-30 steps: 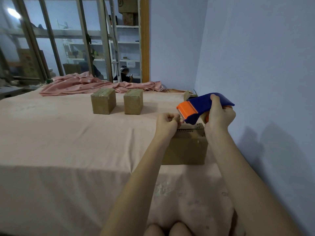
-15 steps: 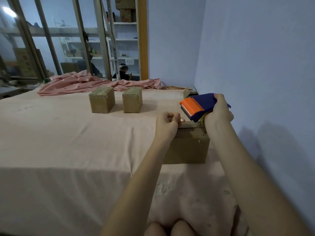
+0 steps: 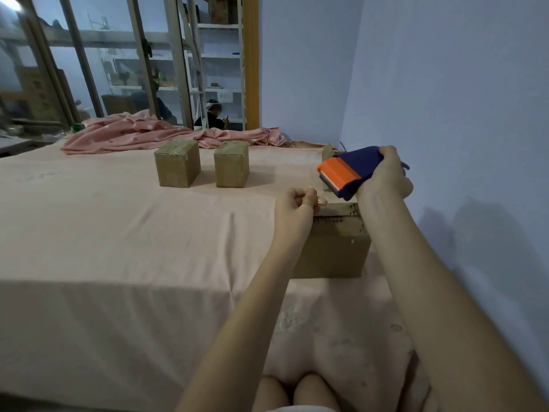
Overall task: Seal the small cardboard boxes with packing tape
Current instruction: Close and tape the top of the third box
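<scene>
Both arms are stretched out over the pink sheet [image 3: 118,233], and the right hand [image 3: 383,176] is wrapped tight around the blue and orange tape gun [image 3: 347,172], held up just above the near box [image 3: 335,248] with the orange end pointing left. The left hand [image 3: 297,203] is curled into a loose fist at the box's top left edge, thumb and finger pinched together like it's got the tape end, though I can't actually see the clear tape itself. That box sits close to the wall [image 3: 445,114] on the right, so not much room on that side, but there's loads of open sheet to the left. 2 more small boxes [image 3: 176,163] [image 3: 231,165] stand side by side further back, well apart from the hands, with a rumpled pink cloth [image 3: 133,135] behind them. Compared to 1 second ago the tape gun has dropped a bit lower and tilted flatter, while the left hand has barely shifted.
</scene>
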`<state>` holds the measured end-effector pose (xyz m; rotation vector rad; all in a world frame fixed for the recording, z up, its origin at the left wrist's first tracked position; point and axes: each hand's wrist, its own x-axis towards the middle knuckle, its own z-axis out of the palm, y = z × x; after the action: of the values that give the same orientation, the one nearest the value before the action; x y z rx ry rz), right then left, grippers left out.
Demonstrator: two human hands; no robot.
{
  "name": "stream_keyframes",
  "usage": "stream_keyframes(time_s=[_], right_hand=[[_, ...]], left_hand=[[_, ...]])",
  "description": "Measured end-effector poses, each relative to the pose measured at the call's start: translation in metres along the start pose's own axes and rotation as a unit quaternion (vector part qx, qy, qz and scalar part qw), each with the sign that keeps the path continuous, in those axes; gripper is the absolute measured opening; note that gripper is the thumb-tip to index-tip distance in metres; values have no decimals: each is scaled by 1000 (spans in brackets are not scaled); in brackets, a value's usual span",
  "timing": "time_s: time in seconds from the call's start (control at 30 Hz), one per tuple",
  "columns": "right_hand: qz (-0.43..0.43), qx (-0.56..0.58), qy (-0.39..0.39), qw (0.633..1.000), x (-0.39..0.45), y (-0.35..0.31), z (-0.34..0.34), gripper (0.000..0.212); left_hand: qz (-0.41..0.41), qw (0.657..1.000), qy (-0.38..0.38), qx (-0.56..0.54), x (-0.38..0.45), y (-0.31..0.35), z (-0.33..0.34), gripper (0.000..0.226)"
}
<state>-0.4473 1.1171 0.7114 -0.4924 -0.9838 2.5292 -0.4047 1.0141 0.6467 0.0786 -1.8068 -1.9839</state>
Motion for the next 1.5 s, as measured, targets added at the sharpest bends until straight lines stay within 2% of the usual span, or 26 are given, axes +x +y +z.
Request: stream_keyframes(time_s=[0.17, 0.3, 0.37, 0.5, 0.6, 0.67, 0.73, 0.83, 1.0, 1.1, 1.27, 1.37, 1.5], right_hand=[[-174, -61, -73, 980, -8, 11, -13, 23], [-227, -177, -135, 948, -14, 14, -17, 50], [-235, -208, -152, 937, -12, 17, -19, 48], [-199, -104, -108, 969, -8, 17, -19, 42], [-126, -54, -73, 988, -8, 15, -16, 42], [-107, -27, -57, 992, -5, 4, -17, 30], [-133, -3, -66, 989, 1, -14, -17, 16], [-213, -68, -105, 969, 3, -36, -15, 21], [-309, -195, -131, 922, 2, -17, -30, 18], [-314, -204, -136, 917, 2, -1, -38, 22], [-308, -201, -112, 923, -7, 12, -28, 28], [-332, -270, -119, 896, -10, 21, -26, 26], [-355, -346, -132, 858, -15, 32, -25, 43]], left_hand=[[-2, 1000, -3, 5, 4, -2, -4, 16], [-34, 999, -2, -36, 11, 3, -5, 17], [-59, 995, -14, -82, 14, 5, -8, 18], [-26, 999, -22, -5, 10, 4, -5, 19], [-20, 999, -34, 29, 6, 4, -3, 19], [-14, 998, -31, 54, 6, 4, -8, 20], [3, 997, -31, 68, 7, 1, -14, 20], [0, 996, -61, 69, 8, 1, -13, 21], [-64, 996, -45, -35, 18, 7, -12, 21], [-70, 997, -11, -37, 14, 6, -9, 21], [-120, 980, 1, -158, 19, 12, -17, 19], [-146, 973, -23, -175, 19, 15, -21, 19], [-176, 975, -75, -115, 21, 22, -30, 8]])
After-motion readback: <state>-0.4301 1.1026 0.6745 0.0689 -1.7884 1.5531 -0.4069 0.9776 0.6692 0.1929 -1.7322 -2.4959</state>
